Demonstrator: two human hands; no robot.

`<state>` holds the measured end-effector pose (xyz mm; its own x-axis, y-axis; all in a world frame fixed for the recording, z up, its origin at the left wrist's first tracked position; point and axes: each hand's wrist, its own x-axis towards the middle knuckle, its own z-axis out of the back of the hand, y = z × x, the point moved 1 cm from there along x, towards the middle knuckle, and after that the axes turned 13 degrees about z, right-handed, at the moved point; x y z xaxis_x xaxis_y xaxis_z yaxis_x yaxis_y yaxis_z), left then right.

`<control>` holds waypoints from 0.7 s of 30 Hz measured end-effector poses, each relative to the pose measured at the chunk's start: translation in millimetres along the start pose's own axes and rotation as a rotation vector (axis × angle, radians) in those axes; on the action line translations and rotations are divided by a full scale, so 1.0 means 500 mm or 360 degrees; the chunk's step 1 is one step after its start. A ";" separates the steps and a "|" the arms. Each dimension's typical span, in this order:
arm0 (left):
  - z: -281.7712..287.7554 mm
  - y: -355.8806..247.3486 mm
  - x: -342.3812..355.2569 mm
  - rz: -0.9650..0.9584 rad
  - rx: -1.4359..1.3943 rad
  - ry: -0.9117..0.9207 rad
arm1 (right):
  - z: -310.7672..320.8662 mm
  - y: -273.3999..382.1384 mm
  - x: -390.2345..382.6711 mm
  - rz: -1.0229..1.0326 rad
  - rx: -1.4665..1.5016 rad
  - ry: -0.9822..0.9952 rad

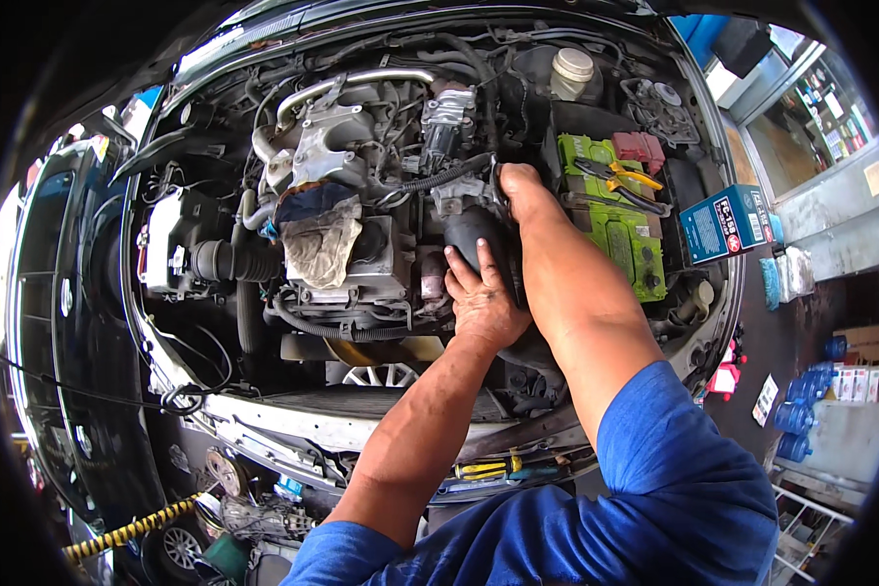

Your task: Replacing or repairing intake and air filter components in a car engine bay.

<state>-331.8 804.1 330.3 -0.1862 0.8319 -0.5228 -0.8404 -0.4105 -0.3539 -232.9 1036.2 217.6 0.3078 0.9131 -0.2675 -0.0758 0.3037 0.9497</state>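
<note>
In the open engine bay, my left hand (488,303) is around the lower part of a thick black rubber hose (472,232), two fingers extended along its side. My right hand (520,190) is farther back, beside a grey metal housing (459,193) at the hose's upper end. Its fingers curl closed around the housing's right side, where a thin dark part shows; what they grip is mostly hidden. A crumpled beige rag (322,246) and a dark blue cloth (314,202) lie on the engine to the left of my hands.
Pliers with yellow handles (627,182) rest on the green battery (620,249), right of my right arm. A blue box (728,225) stands on the right fender edge. Yellow-handled screwdrivers (488,469) lie along the front edge. A dark vehicle (73,322) stands at left.
</note>
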 end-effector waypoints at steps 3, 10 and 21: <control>0.001 0.002 0.006 -0.0002 -0.0007 -0.0009 | -0.006 -0.010 0.007 -0.0028 -0.0022 0.0072; -0.001 -0.004 0.007 0.0028 0.0046 -0.0009 | 0.002 -0.016 0.019 -0.0143 -0.0030 0.0206; 0.009 -0.001 -0.002 0.0037 0.0047 0.0017 | -0.037 0.182 -0.141 0.1715 -0.0757 -0.0418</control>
<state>-333.3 805.3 334.6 -0.2004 0.8183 -0.5387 -0.8506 -0.4182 -0.3188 -279.0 1004.6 319.9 0.0509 0.6928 0.7193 -0.7373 -0.4597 0.4950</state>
